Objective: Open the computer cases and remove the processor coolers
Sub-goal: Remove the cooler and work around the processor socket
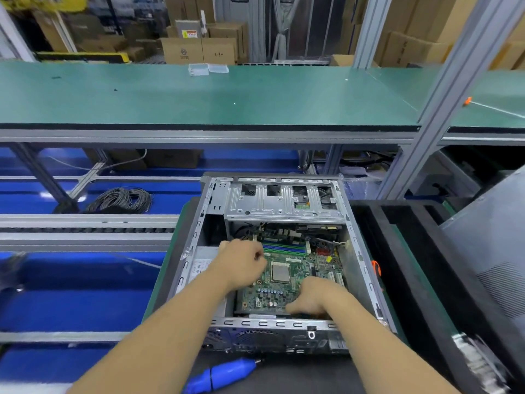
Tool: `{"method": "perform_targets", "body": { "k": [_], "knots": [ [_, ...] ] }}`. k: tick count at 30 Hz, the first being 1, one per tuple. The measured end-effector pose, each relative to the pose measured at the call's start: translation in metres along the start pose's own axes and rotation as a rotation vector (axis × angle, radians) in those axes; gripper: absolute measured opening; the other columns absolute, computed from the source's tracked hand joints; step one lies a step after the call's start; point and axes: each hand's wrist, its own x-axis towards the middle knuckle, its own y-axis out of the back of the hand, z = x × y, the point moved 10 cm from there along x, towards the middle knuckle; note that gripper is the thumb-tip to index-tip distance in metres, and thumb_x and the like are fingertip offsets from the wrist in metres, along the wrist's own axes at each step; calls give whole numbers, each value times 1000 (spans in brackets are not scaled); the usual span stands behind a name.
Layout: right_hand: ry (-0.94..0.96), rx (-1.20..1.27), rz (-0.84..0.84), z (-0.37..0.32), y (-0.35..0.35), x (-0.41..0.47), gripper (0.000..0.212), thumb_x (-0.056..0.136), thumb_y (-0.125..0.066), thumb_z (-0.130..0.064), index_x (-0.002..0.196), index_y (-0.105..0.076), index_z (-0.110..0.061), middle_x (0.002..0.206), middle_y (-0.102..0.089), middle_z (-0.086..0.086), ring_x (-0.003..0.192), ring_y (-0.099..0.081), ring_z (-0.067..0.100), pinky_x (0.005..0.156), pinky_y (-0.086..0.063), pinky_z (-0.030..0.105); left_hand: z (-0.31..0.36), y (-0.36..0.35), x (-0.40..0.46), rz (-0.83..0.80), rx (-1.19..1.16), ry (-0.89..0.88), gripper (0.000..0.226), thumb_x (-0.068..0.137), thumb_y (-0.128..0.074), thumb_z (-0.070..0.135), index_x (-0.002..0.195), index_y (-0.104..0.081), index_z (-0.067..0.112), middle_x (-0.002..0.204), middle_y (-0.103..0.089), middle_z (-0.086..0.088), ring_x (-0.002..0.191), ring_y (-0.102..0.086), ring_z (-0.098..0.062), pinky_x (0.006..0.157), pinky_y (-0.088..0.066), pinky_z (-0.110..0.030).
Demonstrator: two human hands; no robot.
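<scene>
The computer case lies open on its side in front of you, with the green board and its bare square chip showing; your left hand is inside the case beside the chip, fingers curled, but what they hold I cannot tell; your right hand rests on the near edge of the board, fingers bent down, its grip hidden; a blue screwdriver lies on the bench before the case.

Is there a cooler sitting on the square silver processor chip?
No, the square silver processor chip lies bare on the green motherboard, between both hands.
</scene>
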Motion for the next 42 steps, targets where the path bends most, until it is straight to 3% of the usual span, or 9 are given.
{"method": "perform_targets", "body": {
  "k": [5,12,16,20,24,33,37,39,42],
  "knots": [
    [96,-16,-56,-6,1,3,49,79,-63,-64,64,-38,-25,66,-46,-7,58,-46,12,55,-38,26,-22,16,-7,162,147,9,20,93,-42,21,80,-53,32,84,-52,13,90,-46,-16,92,-39,-39],
    [164,37,-198,-7,2,11,48,66,-72,-63,65,-56,-17,57,-63,-2,48,-56,19,56,-49,28,-19,14,-7,163,255,91,22,93,-43,13,81,-46,31,93,-59,7,85,-39,-17,78,-28,-34],
    [171,-38,-78,-11,7,12,47,68,-67,-64,64,-50,-20,55,-54,-5,50,-49,17,55,-41,28,-24,12,-7,173,265,123,22,90,-43,13,79,-46,31,84,-52,11,86,-44,-18,77,-26,-34],
    [160,72,140,-6,33,-1,49,64,-61,-67,58,-41,-22,52,-37,-6,51,-38,17,54,-32,29,-24,10,-2,121,214,101,20,89,-44,19,91,-60,32,99,-65,10,94,-50,-17,87,-36,-37],
    [47,214,462,8,59,-22,51,55,-50,-71,52,-41,-21,43,-41,-7,46,-45,15,49,-37,23,-5,11,-9,151,191,-77,36,90,-33,46,93,-65,31,92,-62,14,94,-51,-14,90,-40,-39],
    [-2,181,457,-9,73,-26,56,60,-58,-74,55,-49,-19,49,-50,-7,47,-52,15,45,-36,22,17,-8,-19,-8,349,-323,94,65,-23,102,121,-62,37,117,-58,20,112,-46,-7,101,-34,-37],
    [-15,188,468,-17,103,-33,62,64,-57,-78,59,-50,-16,51,-52,-5,49,-52,17,47,-36,25,22,4,-22,163,282,-375,56,75,-60,65,119,-63,31,115,-57,14,113,-50,-12,97,-36,-36],
    [8,143,455,-19,106,-34,60,73,-54,-74,58,-46,-16,52,-49,-4,51,-50,18,49,-35,27,24,14,-25,263,258,-393,37,75,-71,35,110,-68,24,106,-62,8,103,-57,-19,86,-42,-35],
    [102,23,458,-24,101,-42,68,86,-37,-76,54,-46,-17,54,-52,-3,56,-54,20,54,-42,30,28,20,-30,342,247,-423,29,66,-78,18,94,-72,17,88,-65,4,83,-62,-24,67,-50,-36]
  ]
}}
